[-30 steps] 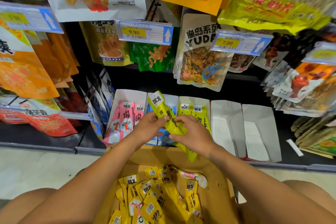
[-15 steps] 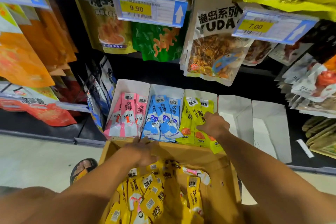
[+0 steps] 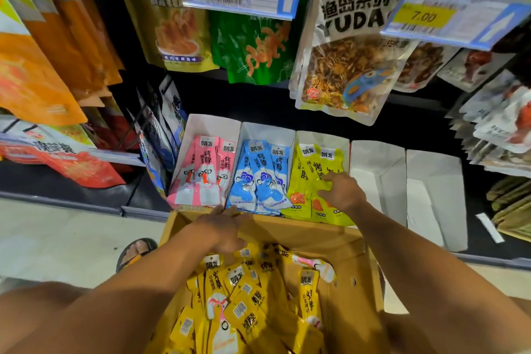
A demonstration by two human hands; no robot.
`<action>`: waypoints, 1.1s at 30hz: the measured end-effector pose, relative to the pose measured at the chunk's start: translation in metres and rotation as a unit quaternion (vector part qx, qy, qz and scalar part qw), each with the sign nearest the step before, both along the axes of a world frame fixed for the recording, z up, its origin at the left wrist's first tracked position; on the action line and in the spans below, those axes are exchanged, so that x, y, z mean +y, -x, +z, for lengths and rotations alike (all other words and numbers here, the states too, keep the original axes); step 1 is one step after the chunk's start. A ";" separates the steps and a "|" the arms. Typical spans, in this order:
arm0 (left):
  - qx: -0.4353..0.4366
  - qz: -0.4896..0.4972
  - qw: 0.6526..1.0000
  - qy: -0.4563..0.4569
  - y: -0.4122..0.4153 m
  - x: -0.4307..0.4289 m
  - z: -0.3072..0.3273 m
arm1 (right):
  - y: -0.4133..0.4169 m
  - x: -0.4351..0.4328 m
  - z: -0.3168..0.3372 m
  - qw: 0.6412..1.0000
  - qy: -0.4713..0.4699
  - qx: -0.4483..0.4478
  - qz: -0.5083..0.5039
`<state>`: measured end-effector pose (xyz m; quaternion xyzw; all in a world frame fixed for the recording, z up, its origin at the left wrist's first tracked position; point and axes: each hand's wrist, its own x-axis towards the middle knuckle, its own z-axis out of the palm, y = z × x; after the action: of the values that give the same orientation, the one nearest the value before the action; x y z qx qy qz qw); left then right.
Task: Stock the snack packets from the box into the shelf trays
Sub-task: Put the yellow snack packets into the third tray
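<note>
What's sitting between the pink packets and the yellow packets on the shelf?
In the head view, the blue packets, in their own white tray, fill that gap.

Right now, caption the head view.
Right hand rests on yellow packets in their tray; left hand reaches into the box.

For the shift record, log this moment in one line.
phase: placing | right hand: touching yellow packets in shelf tray | left hand: on loose packets in cardboard box, grip unseen

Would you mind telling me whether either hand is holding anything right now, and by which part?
Nothing is clearly held. The right hand presses the yellow tray packets mid-length; the left hand reaches the boxed packets, grip unclear.
</note>
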<state>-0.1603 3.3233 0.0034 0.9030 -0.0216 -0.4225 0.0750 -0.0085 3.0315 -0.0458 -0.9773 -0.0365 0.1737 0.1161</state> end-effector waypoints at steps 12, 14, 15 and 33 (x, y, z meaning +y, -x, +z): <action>-0.126 -0.058 0.990 -0.001 0.062 0.003 0.026 | 0.111 -0.012 0.066 0.995 -0.072 -0.023 0.064; -0.155 -0.062 0.986 -0.003 0.081 0.007 0.028 | 0.134 -0.013 0.064 0.994 -0.084 -0.003 0.077; -0.163 -0.064 0.985 -0.008 0.091 0.010 0.027 | 0.146 -0.013 0.061 0.993 -0.084 0.003 0.088; -0.144 0.134 0.980 0.025 0.280 -0.031 -0.085 | 0.310 0.012 -0.096 0.969 -0.023 0.231 0.084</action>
<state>-0.4400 3.2928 -0.0817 0.9470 0.0788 -0.2732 0.1496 -0.3180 3.0439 -0.1418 -0.9012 -0.0946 0.4026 0.1293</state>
